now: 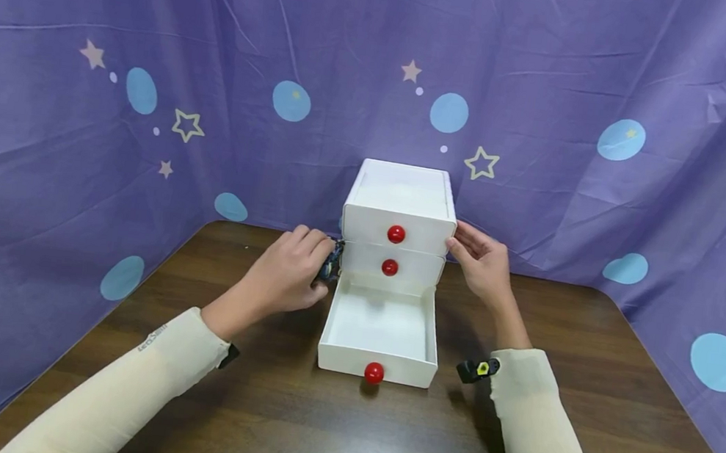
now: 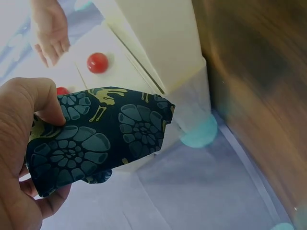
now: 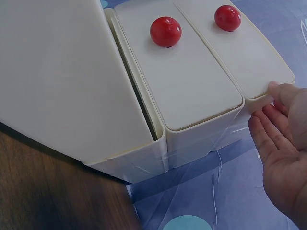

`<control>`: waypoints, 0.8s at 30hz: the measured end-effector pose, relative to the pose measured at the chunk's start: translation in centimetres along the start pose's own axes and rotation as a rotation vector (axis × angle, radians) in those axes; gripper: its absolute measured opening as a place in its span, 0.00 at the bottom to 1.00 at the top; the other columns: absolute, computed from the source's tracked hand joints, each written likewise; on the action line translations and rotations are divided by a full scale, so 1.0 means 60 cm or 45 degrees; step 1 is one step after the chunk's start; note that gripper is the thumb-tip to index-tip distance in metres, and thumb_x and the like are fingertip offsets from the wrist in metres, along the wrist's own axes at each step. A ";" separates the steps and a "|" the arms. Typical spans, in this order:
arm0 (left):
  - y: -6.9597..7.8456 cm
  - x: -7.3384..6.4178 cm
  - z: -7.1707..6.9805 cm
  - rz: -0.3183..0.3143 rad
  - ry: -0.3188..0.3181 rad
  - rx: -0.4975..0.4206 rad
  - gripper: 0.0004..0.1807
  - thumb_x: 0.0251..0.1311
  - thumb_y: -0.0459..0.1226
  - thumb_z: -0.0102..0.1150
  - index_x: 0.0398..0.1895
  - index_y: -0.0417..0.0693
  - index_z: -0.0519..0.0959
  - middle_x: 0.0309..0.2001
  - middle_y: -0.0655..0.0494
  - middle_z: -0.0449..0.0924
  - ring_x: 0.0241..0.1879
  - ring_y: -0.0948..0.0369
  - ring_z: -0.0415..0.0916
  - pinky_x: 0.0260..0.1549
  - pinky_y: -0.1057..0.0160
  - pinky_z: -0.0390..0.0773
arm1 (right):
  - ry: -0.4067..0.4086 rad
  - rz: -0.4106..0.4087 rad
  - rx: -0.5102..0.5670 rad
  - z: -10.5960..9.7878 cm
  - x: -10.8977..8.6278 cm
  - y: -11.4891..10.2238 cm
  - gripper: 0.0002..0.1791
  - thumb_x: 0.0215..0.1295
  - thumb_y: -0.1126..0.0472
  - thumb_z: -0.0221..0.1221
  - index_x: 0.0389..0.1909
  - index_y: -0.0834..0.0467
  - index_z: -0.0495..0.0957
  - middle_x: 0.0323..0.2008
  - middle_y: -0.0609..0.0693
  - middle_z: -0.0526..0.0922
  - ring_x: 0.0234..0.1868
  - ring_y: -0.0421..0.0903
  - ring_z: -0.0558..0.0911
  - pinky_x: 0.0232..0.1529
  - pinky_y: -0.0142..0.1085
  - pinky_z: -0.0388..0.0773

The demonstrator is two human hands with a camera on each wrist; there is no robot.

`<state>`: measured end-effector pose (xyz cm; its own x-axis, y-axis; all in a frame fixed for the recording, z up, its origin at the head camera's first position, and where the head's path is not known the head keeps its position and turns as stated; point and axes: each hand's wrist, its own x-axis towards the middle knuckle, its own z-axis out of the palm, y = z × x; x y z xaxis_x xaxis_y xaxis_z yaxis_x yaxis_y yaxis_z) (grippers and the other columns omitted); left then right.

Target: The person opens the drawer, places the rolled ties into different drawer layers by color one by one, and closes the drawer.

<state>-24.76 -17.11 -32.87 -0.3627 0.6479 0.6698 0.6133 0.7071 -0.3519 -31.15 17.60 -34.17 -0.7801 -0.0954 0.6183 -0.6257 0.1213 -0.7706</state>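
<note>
A white three-drawer cabinet (image 1: 403, 190) with red knobs stands on the table; its bottom drawer (image 1: 381, 324) is pulled out, the upper two closed. Left of the cabinet, my left hand (image 1: 288, 267) grips a dark patterned cloth (image 2: 100, 134) between thumb and fingers. The cloth looks folded and carries grey-blue flower shapes and yellow marks; the head view shows only a small part of it. My right hand (image 1: 482, 261) touches the right side of the top drawer section, its thumb at the front corner and its fingers (image 3: 271, 129) fairly straight along the side.
A brown wooden table (image 1: 276, 424) extends around the cabinet. Behind and on both sides hangs a purple curtain (image 1: 355, 48) with stars and blue dots. The pulled-out drawer's red knob (image 1: 374, 373) juts toward the front.
</note>
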 end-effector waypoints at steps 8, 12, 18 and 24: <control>0.030 0.013 0.006 0.008 -0.007 -0.015 0.27 0.40 0.37 0.66 0.47 0.34 0.79 0.43 0.42 0.81 0.38 0.47 0.75 0.32 0.51 0.80 | -0.003 -0.003 0.003 0.000 0.001 0.001 0.22 0.68 0.74 0.62 0.61 0.77 0.74 0.57 0.73 0.79 0.52 0.37 0.83 0.52 0.24 0.79; 0.042 0.021 0.014 0.019 -0.016 -0.026 0.27 0.40 0.38 0.67 0.47 0.34 0.79 0.43 0.43 0.81 0.38 0.48 0.75 0.33 0.52 0.80 | -0.002 -0.004 -0.010 -0.001 0.000 0.001 0.22 0.68 0.74 0.62 0.61 0.77 0.74 0.57 0.72 0.79 0.53 0.39 0.83 0.51 0.24 0.79; 0.064 0.028 0.029 0.059 0.003 -0.034 0.27 0.38 0.38 0.66 0.46 0.35 0.79 0.42 0.45 0.80 0.37 0.49 0.74 0.29 0.54 0.78 | -0.005 -0.009 -0.007 -0.001 0.000 0.000 0.22 0.68 0.74 0.62 0.61 0.78 0.74 0.57 0.73 0.79 0.52 0.38 0.83 0.52 0.24 0.79; 0.085 0.031 0.047 0.079 -0.025 -0.023 0.26 0.38 0.39 0.66 0.46 0.37 0.79 0.41 0.46 0.80 0.38 0.50 0.75 0.29 0.56 0.78 | -0.002 -0.017 0.008 0.000 0.000 -0.003 0.22 0.68 0.75 0.62 0.61 0.78 0.74 0.56 0.73 0.80 0.50 0.36 0.83 0.51 0.24 0.80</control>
<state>-24.30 -11.48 -35.26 -0.3374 0.6959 0.6339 0.6478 0.6602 -0.3801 -31.06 17.59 -34.06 -0.7716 -0.0988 0.6284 -0.6361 0.1140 -0.7631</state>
